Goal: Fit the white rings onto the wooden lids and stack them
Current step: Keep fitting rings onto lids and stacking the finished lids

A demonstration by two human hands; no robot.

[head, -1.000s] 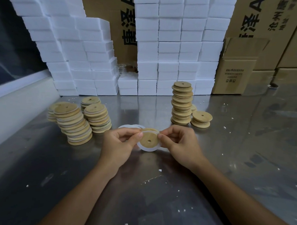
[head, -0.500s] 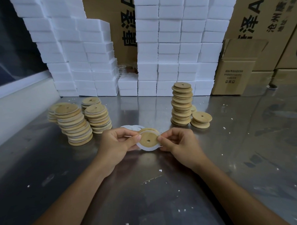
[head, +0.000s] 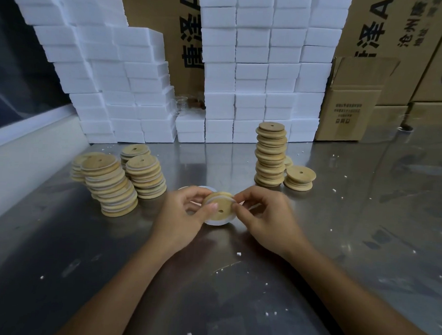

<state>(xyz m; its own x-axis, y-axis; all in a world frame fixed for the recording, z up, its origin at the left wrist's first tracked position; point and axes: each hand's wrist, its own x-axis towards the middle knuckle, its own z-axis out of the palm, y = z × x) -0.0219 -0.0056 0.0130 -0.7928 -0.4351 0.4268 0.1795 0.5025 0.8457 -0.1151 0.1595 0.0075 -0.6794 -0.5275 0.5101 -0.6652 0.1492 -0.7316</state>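
Centrally, round wooden lid, white-ringed.

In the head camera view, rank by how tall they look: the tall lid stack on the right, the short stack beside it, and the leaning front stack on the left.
1. Tall right lid stack.
2. Leaning front-left stack, though it sits nearer the camera, so this gap is unsure.
3. Short right stack, clearly smallest.
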